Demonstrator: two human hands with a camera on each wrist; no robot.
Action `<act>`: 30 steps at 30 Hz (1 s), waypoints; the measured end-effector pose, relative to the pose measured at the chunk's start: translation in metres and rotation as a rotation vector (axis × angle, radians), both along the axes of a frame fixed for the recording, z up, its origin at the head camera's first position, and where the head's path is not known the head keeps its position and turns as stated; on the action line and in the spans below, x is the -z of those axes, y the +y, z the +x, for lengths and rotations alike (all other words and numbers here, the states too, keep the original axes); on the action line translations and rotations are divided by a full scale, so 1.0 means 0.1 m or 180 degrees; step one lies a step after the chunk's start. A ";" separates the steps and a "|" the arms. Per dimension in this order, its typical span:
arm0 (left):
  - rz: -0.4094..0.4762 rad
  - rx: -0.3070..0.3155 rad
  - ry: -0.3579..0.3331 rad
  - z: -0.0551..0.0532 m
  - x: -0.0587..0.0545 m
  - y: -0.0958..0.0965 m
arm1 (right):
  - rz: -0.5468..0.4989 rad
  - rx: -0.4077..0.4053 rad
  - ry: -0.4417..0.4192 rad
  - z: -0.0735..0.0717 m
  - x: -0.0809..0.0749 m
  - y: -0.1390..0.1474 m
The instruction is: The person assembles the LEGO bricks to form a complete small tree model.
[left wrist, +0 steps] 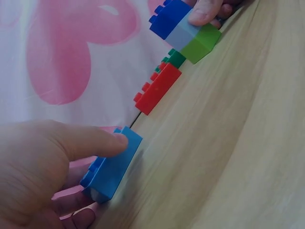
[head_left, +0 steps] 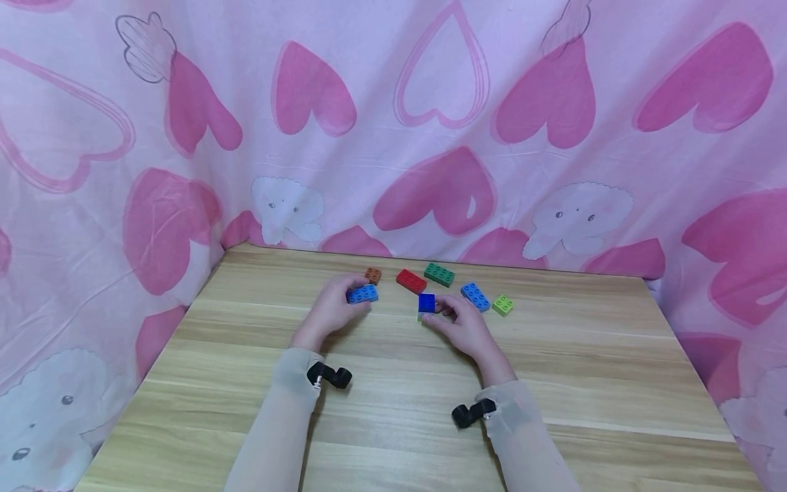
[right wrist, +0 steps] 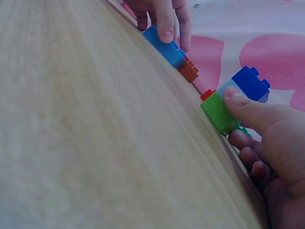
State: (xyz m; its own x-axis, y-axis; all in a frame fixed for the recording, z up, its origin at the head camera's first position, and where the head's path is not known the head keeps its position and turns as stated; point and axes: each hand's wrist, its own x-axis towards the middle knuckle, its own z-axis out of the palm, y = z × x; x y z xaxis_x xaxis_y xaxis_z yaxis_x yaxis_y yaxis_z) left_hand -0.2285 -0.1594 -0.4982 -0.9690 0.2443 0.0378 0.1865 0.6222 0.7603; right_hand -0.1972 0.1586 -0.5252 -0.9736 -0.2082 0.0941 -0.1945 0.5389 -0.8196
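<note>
My left hand [head_left: 330, 309] pinches a blue building brick [head_left: 364, 294] low over the table, thumb along its near side. In the left wrist view the thumb presses the smooth side of that brick, studs facing away. My right hand [head_left: 465, 326] holds a stack of small bricks [head_left: 427, 303], to the right of the blue one. The right wrist view shows this stack with a dark blue brick [right wrist: 249, 83] on top, a pale blue one in the middle under the thumb, and a lime green brick [right wrist: 218, 113] at the bottom.
Behind the hands on the wooden table [head_left: 393, 383] lie a brown brick [head_left: 372, 275], a red brick [head_left: 411, 281] and a green brick [head_left: 439, 274]. Another blue brick [head_left: 475, 296] and a lime brick [head_left: 503, 305] sit right of the right hand. A pink patterned curtain [head_left: 381, 157] hangs behind.
</note>
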 end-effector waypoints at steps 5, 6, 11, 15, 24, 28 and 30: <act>-0.0100 0.0084 0.0005 0.00 0.01 0.06 | -0.0008 -0.0008 0.0005 0.01 0.00 0.00; -0.0103 0.0090 0.0003 0.01 0.01 0.08 | -0.0008 -0.0004 0.0006 0.01 0.00 0.00; -0.0101 0.0040 -0.0021 0.02 0.02 0.13 | -0.0006 0.0005 0.0022 0.00 0.01 0.00; -0.0097 0.0034 -0.0020 0.02 0.02 0.15 | 0.0021 0.0011 0.0025 0.00 0.00 0.01; 0.0067 0.0045 -0.0001 0.05 -0.05 0.22 | 0.0043 0.0031 0.0017 0.00 0.01 0.00; 0.0098 0.0085 0.0069 0.05 -0.07 0.25 | 0.0046 0.0036 -0.0010 0.01 0.00 0.00; 0.0119 0.0112 0.0116 0.06 -0.08 0.28 | 0.0051 0.0036 -0.0028 0.01 0.00 0.00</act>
State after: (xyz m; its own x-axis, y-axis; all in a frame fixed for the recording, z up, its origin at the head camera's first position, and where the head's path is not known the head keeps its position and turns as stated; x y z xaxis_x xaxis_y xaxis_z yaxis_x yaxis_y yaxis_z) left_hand -0.2228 -0.1318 -0.4897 -0.9576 0.2760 0.0825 0.2357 0.5860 0.7753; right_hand -0.1965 0.1588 -0.5253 -0.9767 -0.1984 0.0823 -0.1811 0.5542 -0.8125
